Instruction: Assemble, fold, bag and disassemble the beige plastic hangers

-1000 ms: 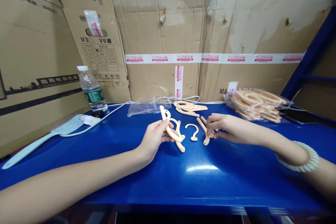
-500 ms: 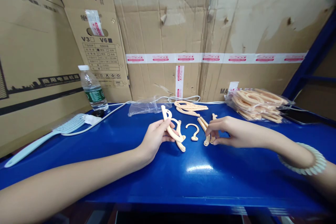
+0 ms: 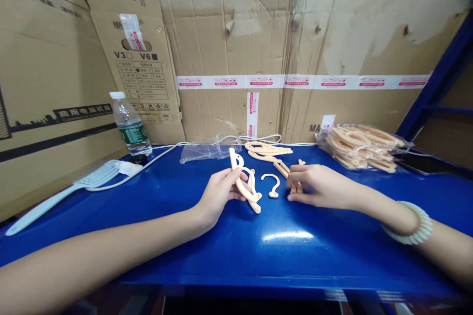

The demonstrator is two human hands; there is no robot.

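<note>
My left hand [image 3: 218, 196] is closed around curved peach-coloured plastic hanger parts [image 3: 242, 187], held slightly tilted over the blue table. To the right of them a separate hanger hook [image 3: 274, 183] lies flat. Beyond the hook, my right hand [image 3: 320, 184] has its fingers curled down on slim hanger arms [image 3: 281, 169] of the same colour. Its fingers cover most of these arms, with only their ends showing. Farther back rests another group of hanger parts [image 3: 264, 149], close to the tips of the slim arms.
A clear bag of hanger parts [image 3: 364, 145] sits at the back right, beside a dark flat device [image 3: 421, 163]. An empty plastic wrapper [image 3: 207, 151] and a white cable [image 3: 166, 150] lie along the back. At left are a water bottle [image 3: 132, 130] and a hairbrush [image 3: 98, 174]. Cardboard [image 3: 229, 49] walls the table.
My right hand has shifted slightly left and its fingers have closed in on the slim hanger arms, which have moved a little. My left hand has stayed almost still.
</note>
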